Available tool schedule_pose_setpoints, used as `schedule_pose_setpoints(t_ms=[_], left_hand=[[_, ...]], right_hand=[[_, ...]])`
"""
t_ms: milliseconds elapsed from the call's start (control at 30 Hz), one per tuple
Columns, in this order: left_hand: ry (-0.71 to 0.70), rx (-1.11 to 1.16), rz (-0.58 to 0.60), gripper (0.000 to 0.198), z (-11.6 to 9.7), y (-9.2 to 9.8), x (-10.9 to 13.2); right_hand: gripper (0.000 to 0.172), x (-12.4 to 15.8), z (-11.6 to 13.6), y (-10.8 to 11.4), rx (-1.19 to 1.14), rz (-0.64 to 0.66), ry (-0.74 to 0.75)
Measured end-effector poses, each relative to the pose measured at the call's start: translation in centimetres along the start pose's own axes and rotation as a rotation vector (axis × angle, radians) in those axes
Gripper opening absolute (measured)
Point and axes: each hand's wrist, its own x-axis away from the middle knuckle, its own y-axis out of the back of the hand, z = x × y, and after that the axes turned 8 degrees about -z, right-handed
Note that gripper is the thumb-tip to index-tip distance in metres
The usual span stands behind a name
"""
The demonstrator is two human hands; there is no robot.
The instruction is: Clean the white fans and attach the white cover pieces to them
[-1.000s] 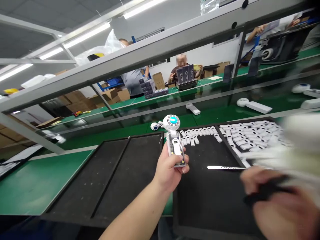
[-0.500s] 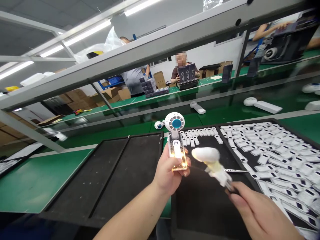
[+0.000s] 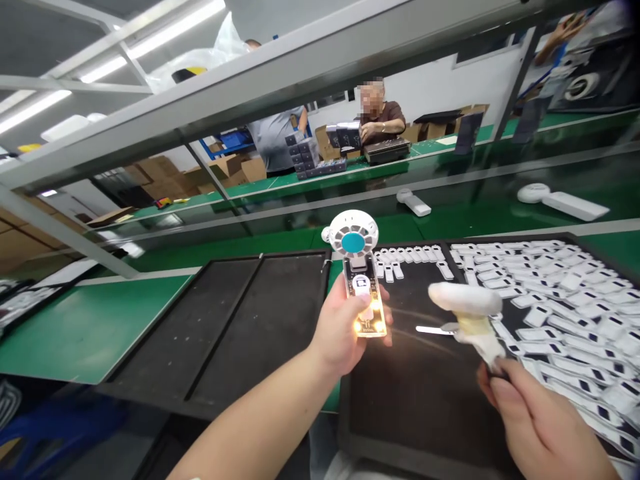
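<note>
Above black rectangular trays [image 3: 410, 413], the left hand [image 3: 337, 330] gripped a white round-headed fan [image 3: 361, 283] with glowing handle; the right hand [image 3: 537, 410] clasped a white blunt-headed tool [image 3: 465, 300]

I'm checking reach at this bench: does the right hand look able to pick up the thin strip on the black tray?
Probably not freely: the right hand grips a white-headed tool that seems to cover one end of the thin strip, though it's close.

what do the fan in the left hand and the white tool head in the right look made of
Fan: likely plastic, smooth and white on top, its clear-looking lower part glowing at the edges. White tool head: perhaps cloth or foam, matte and soft-edged, though blur leaves that open.
</note>
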Motion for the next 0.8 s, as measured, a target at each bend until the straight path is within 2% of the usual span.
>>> schedule_pose_setpoints(t_ms=[133,333,433,533,633,733,800], left_hand=[[-0.022,-0.018,-0.022,0.026,0.2,0.4,-0.2],[-0.031,-0.049,-0.064,0.030,-0.2,0.5,-0.2],[-0.029,-0.093,-0.155,0.035,-0.2,0.7,-1.1],[-0.028,-0.158,-0.296,0.037,-0.2,1.9,-3.6],[-0.033,-0.207,-0.404,0.031,-1.2,3.8,-7.6],[-0.021,-0.237,-0.540,0.018,-3.9,4.8,-11.5],[-0.031,-0.233,-0.606,0.019,-6.0,4.2,-13.6]], right_hand=[[0.031,0.4,-0.5,-0.3,-0.011,0.059,-0.016],[0.032,-0.8,0.5,-0.2,0.009,0.172,-0.084],[0.034,-1.2,1.1,-0.3,0.021,0.218,-0.102],[0.035,-0.8,1.0,-0.3,-0.032,0.220,-0.138],[0.038,-1.0,-0.2,0.7,-0.127,0.116,-0.254],[0.045,-3.6,-2.6,3.4,-0.268,-0.016,-0.461],[0.046,-6.6,-5.1,6.2,-0.365,-0.080,-0.649]])
